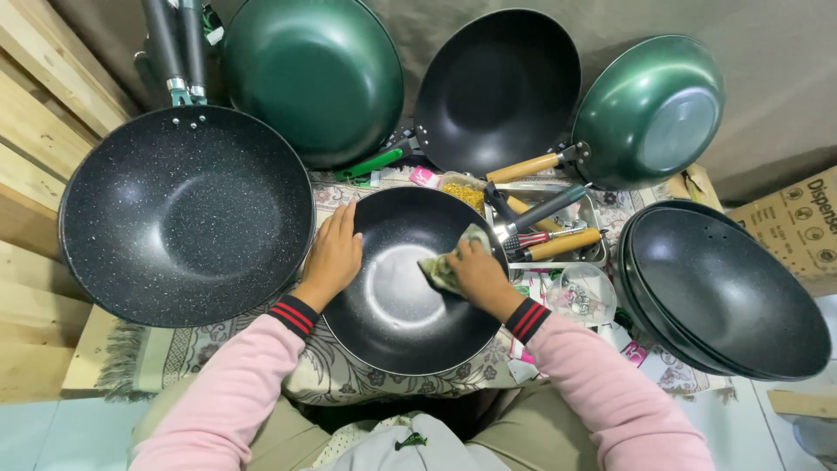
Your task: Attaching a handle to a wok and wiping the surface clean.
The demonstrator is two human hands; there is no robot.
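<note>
A speckled black wok (187,214) lies left of the centre wok (410,283), which sits on a patterned cloth (340,375). The left hand (334,255) clasps that wok's left rim, its grip curled over the edge. Inside the bowl, the right hand (473,270) has its grip pinched on a folded rag (443,266). Stacked dark woks (728,292) lie to the right.
</note>
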